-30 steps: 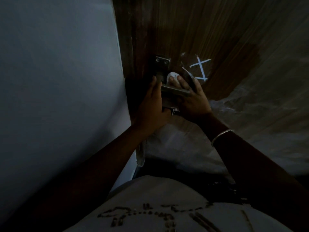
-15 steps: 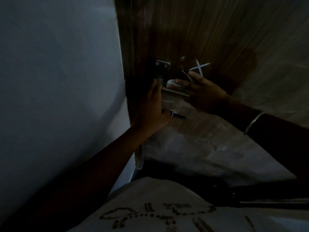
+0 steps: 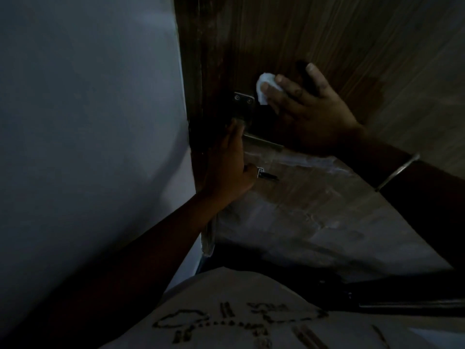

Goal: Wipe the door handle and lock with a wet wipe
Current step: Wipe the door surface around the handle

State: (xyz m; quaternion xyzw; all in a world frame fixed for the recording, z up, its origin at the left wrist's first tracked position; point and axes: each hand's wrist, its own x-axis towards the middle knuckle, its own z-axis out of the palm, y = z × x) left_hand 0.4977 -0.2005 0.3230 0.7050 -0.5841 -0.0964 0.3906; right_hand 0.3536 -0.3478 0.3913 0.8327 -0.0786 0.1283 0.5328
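Observation:
A dark wooden door (image 3: 302, 34) carries a metal lock plate (image 3: 243, 99) with two screws, and a metal lever handle (image 3: 264, 143) below it. A key (image 3: 266, 175) sticks out under the handle. My right hand (image 3: 309, 109) presses a crumpled white wet wipe (image 3: 264, 90) against the door, just right of the plate's top and above the handle. My left hand (image 3: 230, 162) lies flat along the door edge beside the lock, its fingertips near the handle's base, holding nothing.
A pale wall (image 3: 88, 109) fills the left side, right up to the door edge. The lower door face (image 3: 314, 222) is covered with wrinkled plastic film. A metal bangle (image 3: 397, 172) sits on my right wrist. My light shirt (image 3: 226, 311) is at the bottom.
My right hand has risen with the wipe from the lever handle to the door face beside the plate's top. The left hand has stayed on the door edge.

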